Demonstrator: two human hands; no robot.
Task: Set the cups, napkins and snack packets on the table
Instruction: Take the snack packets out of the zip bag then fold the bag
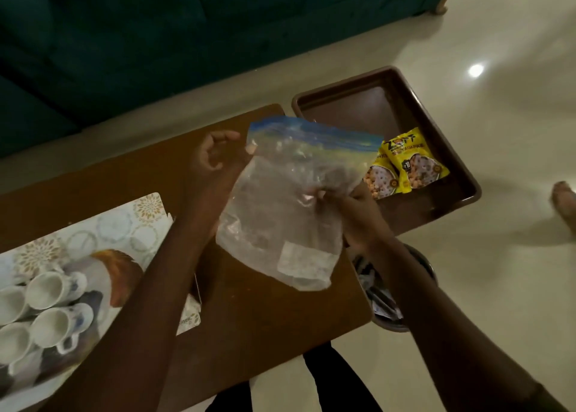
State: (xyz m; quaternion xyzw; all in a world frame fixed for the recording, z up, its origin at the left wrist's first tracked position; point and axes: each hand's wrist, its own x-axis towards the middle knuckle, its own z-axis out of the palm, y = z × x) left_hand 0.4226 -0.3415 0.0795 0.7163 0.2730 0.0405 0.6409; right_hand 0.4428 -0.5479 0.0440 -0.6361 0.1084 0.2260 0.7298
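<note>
I hold a clear zip bag [280, 212] with a blue seal above the brown table [265, 312]. My left hand [215, 153] pinches its upper left corner. My right hand [349, 203] grips its middle from the right side. The bag looks nearly empty apart from a white label. Two yellow snack packets [405, 165] lie in a brown tray [349, 100] at the table's far right end. Several white cups [46, 312] lie on their sides on a patterned tray [118, 224] at the left. A patterned napkin corner [188, 316] shows under my left forearm.
A dark green sofa [156, 37] runs along the far side of the table. A round metal container [386, 296] with packets inside stands on the cream floor beside the table's right edge. A bare foot [565, 203] shows at the right.
</note>
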